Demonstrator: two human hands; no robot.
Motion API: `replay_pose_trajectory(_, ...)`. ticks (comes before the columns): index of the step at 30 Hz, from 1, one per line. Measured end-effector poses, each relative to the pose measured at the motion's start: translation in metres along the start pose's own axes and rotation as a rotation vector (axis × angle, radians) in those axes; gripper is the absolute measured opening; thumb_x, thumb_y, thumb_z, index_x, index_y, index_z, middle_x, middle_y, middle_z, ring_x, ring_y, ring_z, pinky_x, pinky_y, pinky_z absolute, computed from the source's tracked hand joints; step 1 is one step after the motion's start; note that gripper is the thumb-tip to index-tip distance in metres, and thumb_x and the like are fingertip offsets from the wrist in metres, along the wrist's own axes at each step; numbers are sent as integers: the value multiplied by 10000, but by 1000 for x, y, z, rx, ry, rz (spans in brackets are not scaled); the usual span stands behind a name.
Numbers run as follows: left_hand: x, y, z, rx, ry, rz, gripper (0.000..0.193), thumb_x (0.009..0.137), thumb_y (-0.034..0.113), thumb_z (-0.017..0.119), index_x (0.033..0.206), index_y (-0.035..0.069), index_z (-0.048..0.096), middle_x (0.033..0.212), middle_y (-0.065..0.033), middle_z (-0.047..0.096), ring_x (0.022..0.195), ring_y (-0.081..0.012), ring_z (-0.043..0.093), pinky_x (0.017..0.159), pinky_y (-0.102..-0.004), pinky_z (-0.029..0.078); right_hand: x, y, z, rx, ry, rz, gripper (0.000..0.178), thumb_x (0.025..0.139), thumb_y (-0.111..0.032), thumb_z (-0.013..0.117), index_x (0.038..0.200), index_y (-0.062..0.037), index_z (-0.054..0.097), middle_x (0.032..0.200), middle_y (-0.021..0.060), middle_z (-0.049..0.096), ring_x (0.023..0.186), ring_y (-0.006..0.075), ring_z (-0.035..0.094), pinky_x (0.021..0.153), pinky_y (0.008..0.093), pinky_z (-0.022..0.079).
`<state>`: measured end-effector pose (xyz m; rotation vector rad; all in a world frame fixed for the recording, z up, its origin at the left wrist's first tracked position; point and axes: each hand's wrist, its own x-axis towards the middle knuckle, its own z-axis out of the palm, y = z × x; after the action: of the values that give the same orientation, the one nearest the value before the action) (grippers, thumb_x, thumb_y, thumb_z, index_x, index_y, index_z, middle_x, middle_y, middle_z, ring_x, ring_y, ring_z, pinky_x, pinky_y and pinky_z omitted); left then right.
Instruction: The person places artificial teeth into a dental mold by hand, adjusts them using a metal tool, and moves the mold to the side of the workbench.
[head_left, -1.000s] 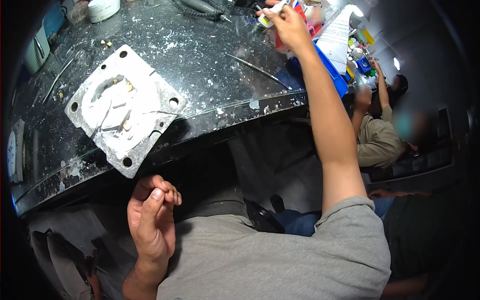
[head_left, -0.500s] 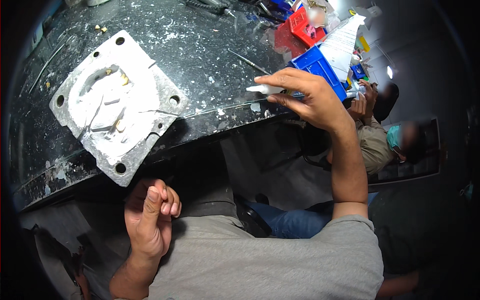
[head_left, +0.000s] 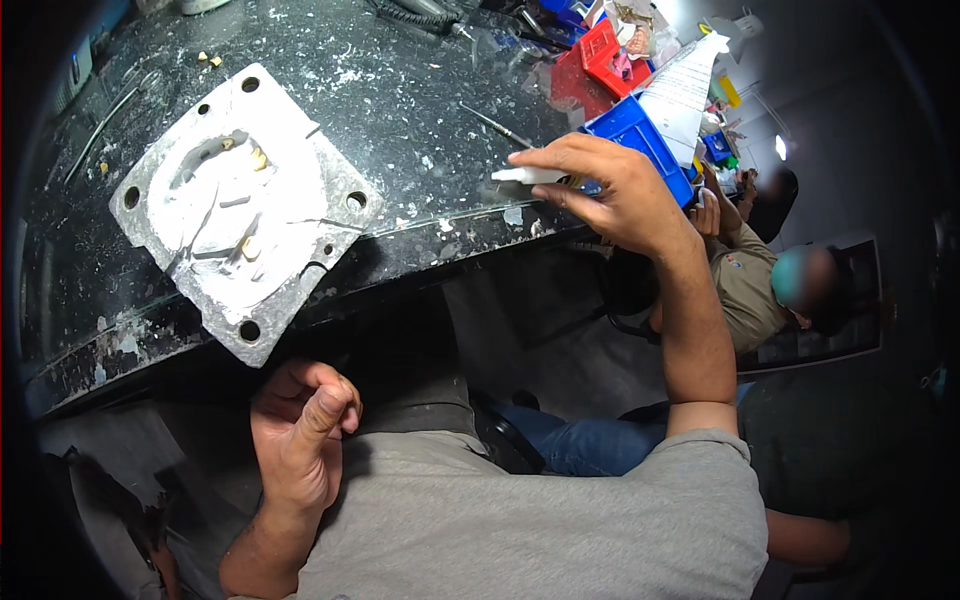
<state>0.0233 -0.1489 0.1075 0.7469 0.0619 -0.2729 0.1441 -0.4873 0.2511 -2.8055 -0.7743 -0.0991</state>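
My right hand is raised over the bench's front edge at the right. Between its thumb and fingers it grips a small white nozzle bottle, tip pointing left. My left hand is below the bench edge, fingers curled and thumb pressed against them; anything inside the pinch is hidden. Nearest to it is a square grey metal flask half, with a corner jutting past the bench edge. White plaster fills its middle, with cracks and a curved groove. Yellowish tooth pieces sit in the plaster.
The dark, plaster-specked bench bears a thin metal tool, a curved wire and loose yellowish bits. A blue bin, a red bin and papers stand at right. A masked co-worker sits beyond.
My left thumb has closed down onto the curled fingers. The right hand with the bottle is nearly still. The flask half appears slightly further right in view. The co-worker has shifted.
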Motion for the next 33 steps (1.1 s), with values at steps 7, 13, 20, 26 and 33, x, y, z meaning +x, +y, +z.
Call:
replay_pose_trajectory(7,-3,1,5,89,29,-28,229,945,82,836,1120,-30,739,947,-122,795,852,-146,757,788,-253,572,44,60,12,775,483,150,300,1030,-140,763,1204,-35,542,1115,161,760,1038,188,738,896,316,596)
replay_pose_trajectory(13,-11,2,6,16,22,-10,175,948,49,820,1101,-20,772,970,-134,808,884,-164,776,802,-270,585,90,120,50,583,497,297,399,968,-216,849,1155,1,570,967,112,786,882,161,756,793,303,615)
replay_pose_trajectory(20,-8,3,-3,15,78,74,205,973,114,817,1073,-59,770,1020,-148,791,879,-166,742,827,-294,570,66,54,27,178,867,154,731,875,-240,939,1430,20,541,1279,118,626,1083,189,636,968,333,546)
replay_pose_trajectory(26,0,-4,4,-6,61,-11,234,1007,165,789,1111,-46,787,1006,-135,803,886,-159,750,820,-296,577,-19,-101,62,-18,476,-526,202,866,-59,862,1042,-35,765,915,35,727,840,187,712,733,318,597)
replay_pose_trajectory(33,4,-3,14,67,74,19,221,1034,162,749,1125,-35,791,1056,-140,815,945,-149,751,855,-271,552,-14,-125,130,182,597,-529,148,840,-95,811,975,-33,808,897,28,736,846,173,712,682,296,580)
